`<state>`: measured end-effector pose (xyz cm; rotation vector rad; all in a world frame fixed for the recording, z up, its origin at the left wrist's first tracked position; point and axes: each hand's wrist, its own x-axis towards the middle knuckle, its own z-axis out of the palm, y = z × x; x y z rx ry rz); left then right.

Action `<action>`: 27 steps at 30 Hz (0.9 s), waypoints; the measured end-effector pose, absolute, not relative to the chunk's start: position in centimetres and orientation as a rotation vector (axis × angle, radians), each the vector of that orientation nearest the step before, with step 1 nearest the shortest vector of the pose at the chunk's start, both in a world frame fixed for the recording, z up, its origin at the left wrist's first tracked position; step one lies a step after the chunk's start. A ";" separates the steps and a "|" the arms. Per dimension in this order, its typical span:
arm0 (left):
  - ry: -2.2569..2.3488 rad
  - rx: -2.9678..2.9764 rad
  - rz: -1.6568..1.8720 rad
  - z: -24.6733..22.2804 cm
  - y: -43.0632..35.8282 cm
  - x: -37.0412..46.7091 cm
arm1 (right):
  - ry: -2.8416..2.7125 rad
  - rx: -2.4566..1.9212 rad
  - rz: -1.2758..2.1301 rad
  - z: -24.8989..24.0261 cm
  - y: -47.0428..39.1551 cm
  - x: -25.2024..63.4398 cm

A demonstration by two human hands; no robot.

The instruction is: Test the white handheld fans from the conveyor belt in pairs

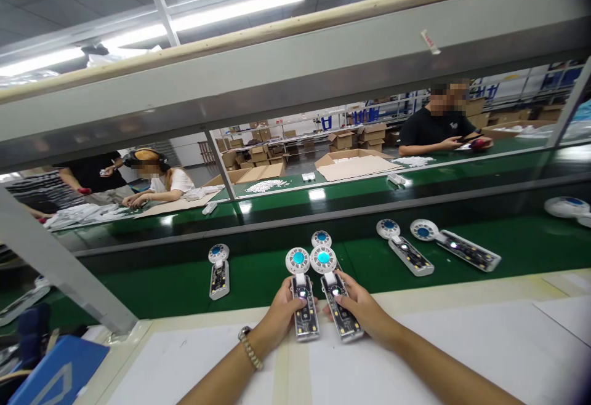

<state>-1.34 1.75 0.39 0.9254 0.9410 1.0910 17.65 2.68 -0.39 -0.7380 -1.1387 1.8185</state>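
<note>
In my left hand (280,311) is a handheld fan (306,324) with a round white head, a blue centre and a clear handle showing its circuit board. My right hand (367,311) grips a matching handheld fan (347,326). Each thumb lies on the front of its handle, near a small bright light; the other fingers wrap behind and are partly hidden. The two fans are held upright side by side, their heads close together, at the edge of the green belt (258,288). A further fan (321,238) lies just beyond them, mostly covered.
More fans lie on the belt, one to the left (219,279) and several to the right, including this one (410,256). A white post (69,263) and a blue folder (69,371) stand at left. Overhead runs a shelf beam (277,66). Other people sit at a second belt behind.
</note>
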 end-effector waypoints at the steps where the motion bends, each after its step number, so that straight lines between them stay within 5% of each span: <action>1: 0.933 0.931 1.089 0.4 1.7 -1.4 | -1.136 -0.726 1.823 -0.4 2.7 17.7; 27: 0.750 1.193 1.059 0.4 1.0 -1.7 | -1.190 -0.500 1.842 -1.1 2.9 18.2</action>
